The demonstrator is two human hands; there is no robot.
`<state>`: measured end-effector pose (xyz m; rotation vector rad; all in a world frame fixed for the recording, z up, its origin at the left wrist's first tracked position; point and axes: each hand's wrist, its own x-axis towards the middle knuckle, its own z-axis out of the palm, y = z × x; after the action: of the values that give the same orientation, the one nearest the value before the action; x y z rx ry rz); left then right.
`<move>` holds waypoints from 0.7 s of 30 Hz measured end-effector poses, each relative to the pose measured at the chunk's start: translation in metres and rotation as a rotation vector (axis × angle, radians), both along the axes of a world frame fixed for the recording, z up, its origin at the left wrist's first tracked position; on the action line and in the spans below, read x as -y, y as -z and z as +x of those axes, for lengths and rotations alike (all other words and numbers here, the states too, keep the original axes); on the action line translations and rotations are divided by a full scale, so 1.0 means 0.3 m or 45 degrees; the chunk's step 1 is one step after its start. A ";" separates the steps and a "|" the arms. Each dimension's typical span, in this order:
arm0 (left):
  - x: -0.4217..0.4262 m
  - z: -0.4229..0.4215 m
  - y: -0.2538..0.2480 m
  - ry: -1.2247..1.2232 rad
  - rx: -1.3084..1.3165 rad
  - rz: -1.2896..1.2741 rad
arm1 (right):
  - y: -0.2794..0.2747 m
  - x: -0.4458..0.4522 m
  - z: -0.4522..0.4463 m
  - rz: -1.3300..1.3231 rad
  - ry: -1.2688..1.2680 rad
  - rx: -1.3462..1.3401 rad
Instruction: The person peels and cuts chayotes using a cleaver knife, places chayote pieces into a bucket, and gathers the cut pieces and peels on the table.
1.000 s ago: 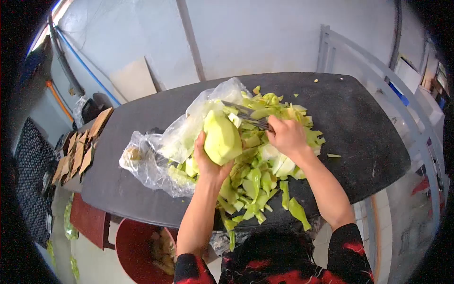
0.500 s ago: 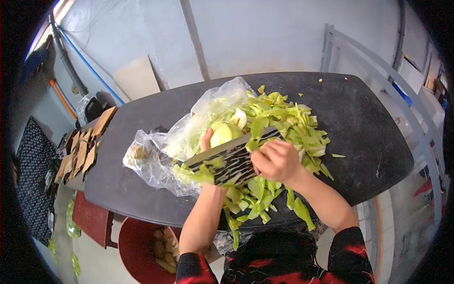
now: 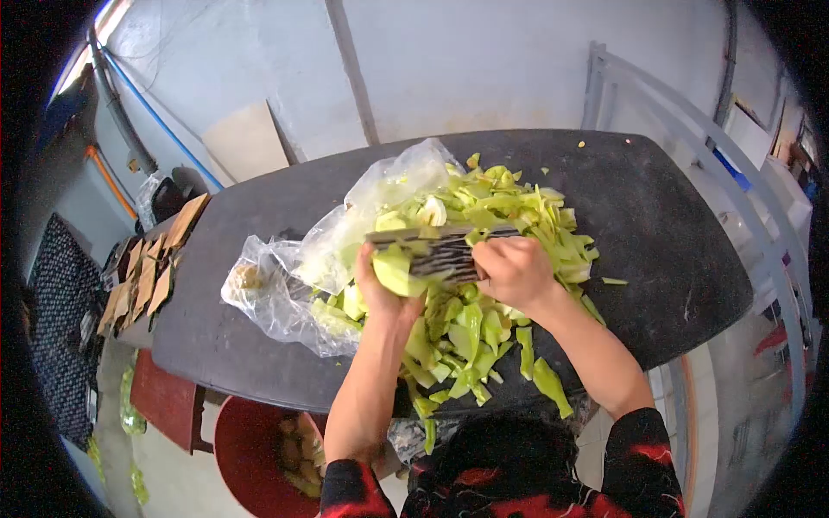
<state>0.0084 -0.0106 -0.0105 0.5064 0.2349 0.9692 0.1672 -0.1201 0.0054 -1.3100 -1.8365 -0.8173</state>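
Observation:
My left hand (image 3: pixel 386 298) is wrapped round a pale green peeled fruit (image 3: pixel 397 272) above the table's middle. In my right hand (image 3: pixel 515 269) is the handle of a wide knife (image 3: pixel 445 256), its blurred blade lying across the top of the fruit and hiding part of it. Bits of green peel cling to the blade. Beneath and beyond both hands spreads a heap of green peels (image 3: pixel 466 332). A clear plastic bag (image 3: pixel 281 298) lies at the left of the heap, with a brownish lump (image 3: pixel 249 276) inside its left end.
The dark table (image 3: pixel 665 224) has a rounded right edge. A red bin (image 3: pixel 250 449) with pale pieces inside stands below its front edge, beside a red stool (image 3: pixel 164 397). Cardboard pieces (image 3: pixel 148 281) are at the left. Grey metal rails (image 3: pixel 743 181) stand at the right.
The knife swung from above the fruit down to near my left wrist, then moved back up across the fruit. My left hand has kept hold of the fruit.

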 end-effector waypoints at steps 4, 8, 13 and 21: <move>0.005 -0.003 -0.010 0.047 0.073 -0.020 | -0.027 0.004 -0.005 0.026 -0.001 -0.080; 0.038 -0.037 -0.067 0.275 0.050 0.126 | -0.067 0.070 -0.103 -0.003 -0.176 -0.060; 0.000 -0.028 -0.030 0.257 0.107 0.151 | -0.035 0.036 -0.077 0.037 -0.147 -0.011; -0.049 -0.014 0.036 0.179 -0.036 0.321 | -0.038 0.055 -0.050 -0.083 -0.052 -0.097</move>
<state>0.0041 0.0041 -0.0213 0.7578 0.1005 0.8585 0.1521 -0.1366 0.0168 -1.3215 -1.8372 -0.6816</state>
